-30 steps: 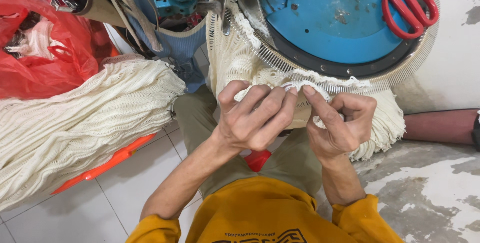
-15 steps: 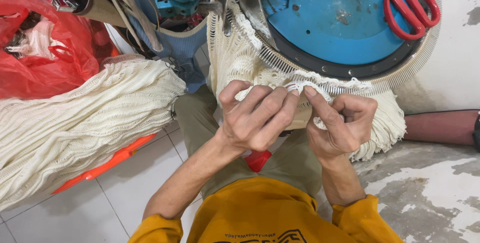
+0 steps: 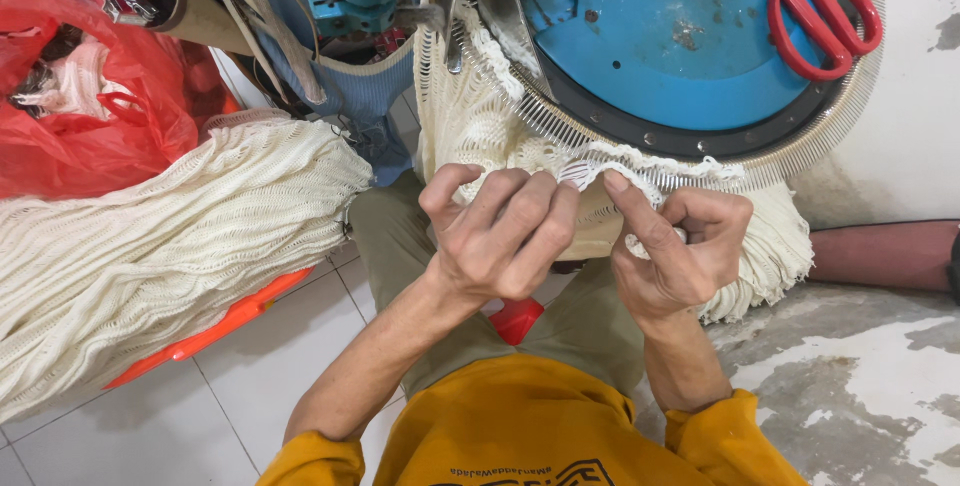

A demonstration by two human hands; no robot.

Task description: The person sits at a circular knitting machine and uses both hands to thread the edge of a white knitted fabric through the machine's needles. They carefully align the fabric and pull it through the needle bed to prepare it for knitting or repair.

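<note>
A round blue machine (image 3: 680,46) with a ring of fine needles (image 3: 690,174) along its rim fills the top. Cream knitted fabric (image 3: 470,126) hangs from that ring. My left hand (image 3: 500,231) pinches the fabric's edge at the rim, fingers curled over it. Beside it, my right hand (image 3: 675,246) grips the same edge, its forefinger pressing the knit against the needles. More of the fabric (image 3: 770,246) hangs down behind my right hand.
Red-handled scissors (image 3: 820,11) lie on the blue disc. A big heap of cream knit (image 3: 160,236) rests on an orange tray (image 3: 215,331) at left, under a red plastic bag (image 3: 90,116). White tiles and stained concrete floor (image 3: 860,376) lie below.
Both hands stay at the fabric's edge on the needle ring; the fingers shifted only slightly.
</note>
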